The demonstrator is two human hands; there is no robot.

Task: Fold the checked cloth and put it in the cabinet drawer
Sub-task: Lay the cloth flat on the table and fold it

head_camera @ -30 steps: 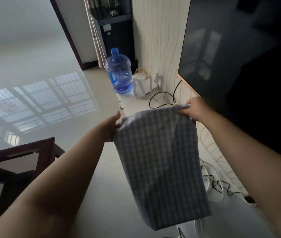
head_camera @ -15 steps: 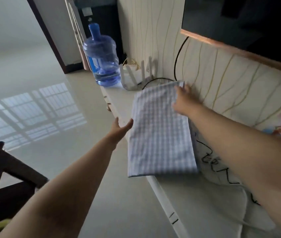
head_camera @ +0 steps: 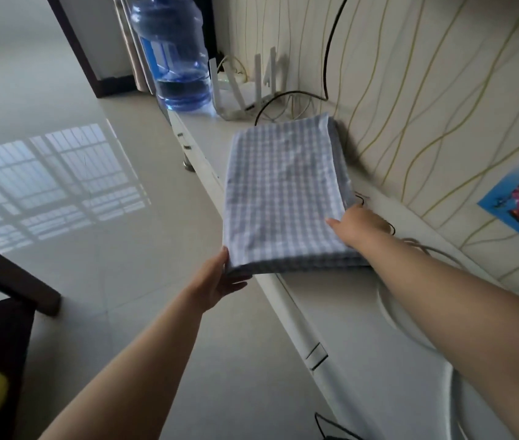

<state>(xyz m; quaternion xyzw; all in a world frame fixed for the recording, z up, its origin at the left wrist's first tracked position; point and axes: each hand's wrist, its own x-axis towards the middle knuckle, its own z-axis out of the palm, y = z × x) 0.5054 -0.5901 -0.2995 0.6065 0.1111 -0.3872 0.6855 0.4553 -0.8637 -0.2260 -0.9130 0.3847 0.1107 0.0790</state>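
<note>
Checked cloth (head_camera: 283, 192), hanging in the air from both hands 1.0 s ago, now lies flat and folded on the white worktop (head_camera: 363, 328), left edge overhanging the front. Left hand (head_camera: 220, 281) moved from top corner to near-left corner, fingers beneath. Right hand (head_camera: 356, 223) moved from far corner to near-right edge.

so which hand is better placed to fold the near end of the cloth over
Probably the left. The left hand already grips the checked cloth at its near corner, overhanging the cabinet top. The right hand only rests on the right edge, able to pin it.
</note>
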